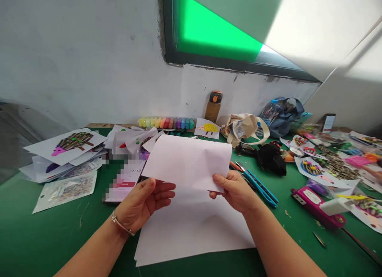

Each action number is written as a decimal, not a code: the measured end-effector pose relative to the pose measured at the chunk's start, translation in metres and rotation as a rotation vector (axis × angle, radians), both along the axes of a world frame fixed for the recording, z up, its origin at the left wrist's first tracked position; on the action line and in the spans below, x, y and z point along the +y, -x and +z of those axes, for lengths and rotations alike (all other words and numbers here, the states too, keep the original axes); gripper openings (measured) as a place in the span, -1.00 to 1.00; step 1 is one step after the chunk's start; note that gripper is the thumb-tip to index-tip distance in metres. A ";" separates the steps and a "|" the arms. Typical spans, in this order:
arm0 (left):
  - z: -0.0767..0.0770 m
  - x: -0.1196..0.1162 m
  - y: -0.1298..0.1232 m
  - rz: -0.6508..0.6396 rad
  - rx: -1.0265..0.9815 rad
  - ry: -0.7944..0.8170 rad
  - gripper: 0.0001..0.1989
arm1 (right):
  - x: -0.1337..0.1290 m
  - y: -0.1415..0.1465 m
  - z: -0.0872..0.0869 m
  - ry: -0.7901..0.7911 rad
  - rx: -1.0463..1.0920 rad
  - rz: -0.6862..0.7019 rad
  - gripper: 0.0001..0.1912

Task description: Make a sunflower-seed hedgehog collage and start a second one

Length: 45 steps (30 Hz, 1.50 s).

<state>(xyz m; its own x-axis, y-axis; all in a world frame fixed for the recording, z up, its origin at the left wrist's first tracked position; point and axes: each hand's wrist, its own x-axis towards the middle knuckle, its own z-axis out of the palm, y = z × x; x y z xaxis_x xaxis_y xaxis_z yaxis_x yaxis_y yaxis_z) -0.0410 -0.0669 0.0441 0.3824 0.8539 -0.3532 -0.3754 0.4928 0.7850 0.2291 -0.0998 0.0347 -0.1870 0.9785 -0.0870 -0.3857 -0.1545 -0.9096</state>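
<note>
A white, rectangular, curved paper sheet is held up in front of the body, above a green, flat table. Its lower right corner is clamped by the bare right hand: the thumb is pressed on the front face, and the other fingers are partly hidden behind. The bare left hand, with a thin, silver-coloured bracelet at its wrist, is placed at the lower left edge of the same sheet. Its thumb and fingers are kept apart, with the palm turned inward; whether the paper is touched by the thumb cannot be told.

Under the hands, larger white paper is laid flat on the table, with two overlapped corners seen at its lower left. Whether the raised sheet is joined to it cannot be told.

To the right of the right hand, a long, slim, blue tool with a metal tip is seen lying on the table. Farther right, a magenta plastic device with a white part is placed. To the left, white papers are piled, and on the top one a hedgehog figure of brown sticks with a pink face is shown. Near the wall, a brown, translucent bottle with a black and orange lid is found standing upright, beside a row of small, many-coloured packs.
</note>
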 end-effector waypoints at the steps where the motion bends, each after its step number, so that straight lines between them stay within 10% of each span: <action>1: 0.000 -0.001 -0.001 -0.023 0.001 0.001 -0.61 | -0.001 0.005 0.000 -0.007 0.004 0.003 -0.68; 10: -0.001 0.002 -0.001 0.005 0.162 -0.010 -0.71 | -0.009 0.020 -0.008 0.012 -0.087 0.312 -0.52; 18: 0.002 -0.001 0.001 -0.241 0.363 -0.303 -0.71 | 0.000 -0.020 0.004 0.086 0.083 0.097 -0.14; 26: 0.003 -0.003 -0.004 -0.435 0.503 -0.353 -0.61 | -0.001 -0.013 0.005 0.157 -0.245 0.210 -0.62; 45: -0.006 0.001 -0.004 -0.377 0.397 -0.266 -0.66 | 0.006 0.002 -0.002 0.225 -0.147 0.127 -0.60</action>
<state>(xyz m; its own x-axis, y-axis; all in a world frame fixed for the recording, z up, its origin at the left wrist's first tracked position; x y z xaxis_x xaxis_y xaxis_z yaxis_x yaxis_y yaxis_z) -0.0365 -0.0658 0.0377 0.5583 0.7639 -0.3237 0.1339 0.3021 0.9438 0.2275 -0.0934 0.0327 -0.2761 0.9012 -0.3340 -0.2171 -0.3970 -0.8918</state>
